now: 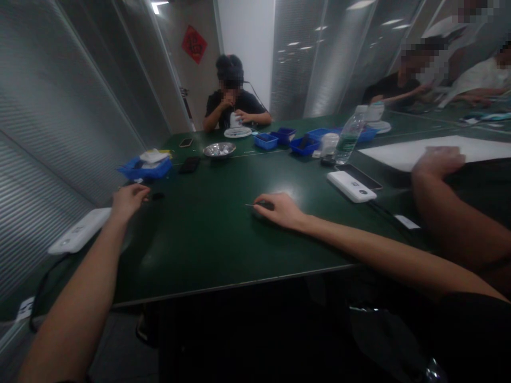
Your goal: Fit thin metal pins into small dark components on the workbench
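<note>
My left hand (128, 201) rests on the dark green table (207, 250) at the left, fingers curled together beside a small dark object (158, 196); whether it grips anything I cannot make out. My right hand (279, 210) lies near the table's middle, fingers closed around a thin tool (250, 205) whose metal tip points left. A blue bin (146, 166) with white items stands just beyond my left hand.
A white power bank (351, 186) and phone lie right of my hand, and another white device (80, 231) at the left edge. A co-worker's hand (439, 159) rests on white paper (403, 151). Farther back are a water bottle (348, 139), metal bowl (219, 150), blue bins (266, 141), and a seated person (233, 103).
</note>
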`<state>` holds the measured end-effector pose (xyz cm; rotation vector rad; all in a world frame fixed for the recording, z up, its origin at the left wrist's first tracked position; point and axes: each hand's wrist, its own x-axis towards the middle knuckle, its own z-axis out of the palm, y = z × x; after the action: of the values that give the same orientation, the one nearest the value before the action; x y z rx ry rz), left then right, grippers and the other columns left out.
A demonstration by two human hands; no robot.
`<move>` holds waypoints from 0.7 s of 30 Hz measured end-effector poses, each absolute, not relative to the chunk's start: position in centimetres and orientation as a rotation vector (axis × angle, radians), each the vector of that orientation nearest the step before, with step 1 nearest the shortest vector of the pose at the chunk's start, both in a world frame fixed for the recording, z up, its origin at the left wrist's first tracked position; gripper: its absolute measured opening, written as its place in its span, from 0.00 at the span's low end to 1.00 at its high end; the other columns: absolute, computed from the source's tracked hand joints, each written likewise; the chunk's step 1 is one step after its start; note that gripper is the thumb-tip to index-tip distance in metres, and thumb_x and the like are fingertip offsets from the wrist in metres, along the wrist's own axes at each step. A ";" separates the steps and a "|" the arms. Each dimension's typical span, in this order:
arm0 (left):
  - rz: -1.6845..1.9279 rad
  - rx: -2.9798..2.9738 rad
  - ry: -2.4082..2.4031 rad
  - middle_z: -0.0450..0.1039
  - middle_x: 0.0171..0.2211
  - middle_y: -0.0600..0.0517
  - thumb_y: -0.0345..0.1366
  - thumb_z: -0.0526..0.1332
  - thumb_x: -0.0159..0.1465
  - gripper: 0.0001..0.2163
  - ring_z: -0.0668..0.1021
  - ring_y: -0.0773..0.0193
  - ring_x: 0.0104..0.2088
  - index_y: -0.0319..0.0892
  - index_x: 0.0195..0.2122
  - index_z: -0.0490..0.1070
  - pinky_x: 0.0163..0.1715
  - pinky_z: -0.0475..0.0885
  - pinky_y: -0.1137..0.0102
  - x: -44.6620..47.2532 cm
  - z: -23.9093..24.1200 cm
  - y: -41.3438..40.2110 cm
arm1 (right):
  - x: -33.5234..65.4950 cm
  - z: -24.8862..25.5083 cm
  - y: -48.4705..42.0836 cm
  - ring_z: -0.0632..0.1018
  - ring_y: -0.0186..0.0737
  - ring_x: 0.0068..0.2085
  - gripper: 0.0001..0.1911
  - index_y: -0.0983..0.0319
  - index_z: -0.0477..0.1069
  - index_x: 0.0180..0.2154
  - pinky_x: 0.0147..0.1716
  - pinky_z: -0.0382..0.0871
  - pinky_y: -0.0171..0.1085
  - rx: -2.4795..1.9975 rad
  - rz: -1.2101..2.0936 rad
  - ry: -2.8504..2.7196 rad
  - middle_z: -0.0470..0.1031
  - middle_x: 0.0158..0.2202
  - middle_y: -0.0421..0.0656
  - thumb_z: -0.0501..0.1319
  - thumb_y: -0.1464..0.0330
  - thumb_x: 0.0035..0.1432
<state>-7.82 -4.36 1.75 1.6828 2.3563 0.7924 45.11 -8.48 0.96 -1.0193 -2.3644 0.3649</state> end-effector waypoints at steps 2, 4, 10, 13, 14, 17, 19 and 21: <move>0.814 1.671 2.352 0.81 0.36 0.52 0.38 0.63 0.68 0.16 0.79 0.66 0.33 0.35 0.53 0.77 0.34 0.69 0.76 -7.7 1.9 -4.4 | 45.1 1.1 -8.6 0.79 0.38 0.34 0.16 0.59 0.79 0.49 0.36 0.68 0.37 -1.010 0.379 -2.364 0.82 0.38 0.43 0.59 0.58 0.70; 0.826 1.663 2.367 0.81 0.35 0.51 0.39 0.64 0.67 0.16 0.79 0.65 0.34 0.35 0.51 0.78 0.34 0.69 0.75 -7.5 2.2 -4.6 | 45.1 1.2 -8.7 0.79 0.38 0.35 0.15 0.60 0.79 0.49 0.36 0.68 0.37 -1.005 0.393 -2.366 0.82 0.38 0.44 0.59 0.59 0.70; 0.774 1.685 2.467 0.81 0.33 0.52 0.36 0.67 0.64 0.15 0.78 0.63 0.34 0.35 0.50 0.80 0.37 0.68 0.74 -7.4 2.6 -4.9 | 45.0 1.2 -8.7 0.78 0.37 0.33 0.15 0.60 0.79 0.49 0.35 0.68 0.37 -1.009 0.391 -2.363 0.82 0.38 0.43 0.60 0.59 0.70; 0.744 1.697 2.466 0.80 0.35 0.53 0.37 0.68 0.64 0.14 0.77 0.64 0.34 0.36 0.49 0.80 0.37 0.68 0.73 -7.7 2.3 -4.6 | 45.0 1.1 -8.7 0.79 0.38 0.35 0.15 0.60 0.78 0.49 0.35 0.68 0.37 -1.001 0.384 -2.369 0.82 0.39 0.44 0.59 0.59 0.70; 0.741 1.714 2.465 0.80 0.36 0.53 0.38 0.68 0.65 0.14 0.76 0.64 0.35 0.37 0.49 0.80 0.37 0.67 0.73 -7.8 2.1 -4.5 | 45.0 1.1 -8.6 0.79 0.38 0.35 0.15 0.60 0.78 0.49 0.36 0.68 0.37 -1.005 0.377 -2.374 0.82 0.39 0.44 0.59 0.59 0.70; 0.730 1.768 2.423 0.80 0.41 0.54 0.41 0.68 0.65 0.16 0.75 0.64 0.36 0.40 0.51 0.80 0.36 0.66 0.73 -8.0 1.5 -4.1 | 45.0 1.1 -8.6 0.79 0.38 0.34 0.15 0.60 0.78 0.49 0.36 0.68 0.37 -1.023 0.355 -2.383 0.82 0.38 0.43 0.59 0.58 0.70; 0.704 1.782 2.375 0.80 0.43 0.54 0.41 0.68 0.66 0.16 0.75 0.64 0.37 0.41 0.52 0.79 0.36 0.65 0.74 -8.0 1.2 -3.9 | 45.0 1.2 -8.7 0.79 0.38 0.34 0.15 0.60 0.78 0.49 0.35 0.68 0.37 -1.023 0.360 -2.384 0.82 0.38 0.43 0.59 0.59 0.70; 0.669 1.777 2.348 0.80 0.43 0.54 0.40 0.68 0.65 0.15 0.76 0.63 0.39 0.41 0.51 0.80 0.38 0.66 0.74 -8.1 0.9 -3.7 | 45.1 1.2 -8.7 0.78 0.37 0.33 0.15 0.60 0.78 0.49 0.35 0.68 0.37 -1.018 0.371 -2.383 0.82 0.38 0.43 0.59 0.58 0.70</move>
<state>-8.11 -3.71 0.89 1.7771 2.3481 0.6686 45.05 -8.71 1.21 -1.0180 -2.3830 0.3713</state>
